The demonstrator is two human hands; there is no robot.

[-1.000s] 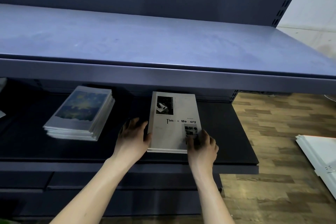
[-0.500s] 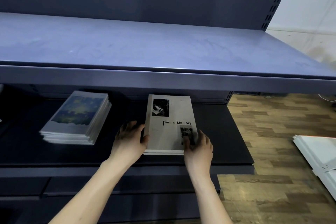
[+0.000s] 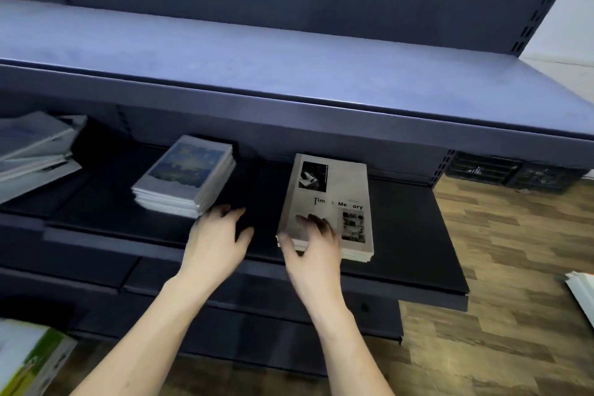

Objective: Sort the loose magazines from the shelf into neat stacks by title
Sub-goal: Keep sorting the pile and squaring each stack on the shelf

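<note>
**Our hands at the two sorted stacks**

Nearest us, at 7 o'clock, we see one green-and-white printed box (image 3: pixel 27 360) at the frame's corner. Our left hand (image 3: pixel 216 239) hovers over the dark lower shelf board (image 3: pixel 414 247), fingers loosely spread and holding nothing, its fingertips just beside the near right corner of the stack with the blue-and-yellow painted cover (image 3: pixel 184 175). Our right hand (image 3: pixel 313 249) rests on the near left corner of the beige stack titled "Time & Memory" (image 3: pixel 329 206): the fingers lie slightly curled on the cover and the thumb touches the near edge; whether it grips we cannot tell.

We count two neat stacks on this shelf, the painted one at 11 o'clock, the beige one at 12, well apart. A third, untidy heap of pale magazines (image 3: pixel 30 151) leans at 9 o'clock.

Farther off, the grey-blue upper shelf (image 3: pixel 289 51) overhangs the stacks' far ends. Wooden plank flooring (image 3: pixel 514 267) lies at 3 o'clock, with a white panel (image 3: pixel 583 294) on it.
</note>
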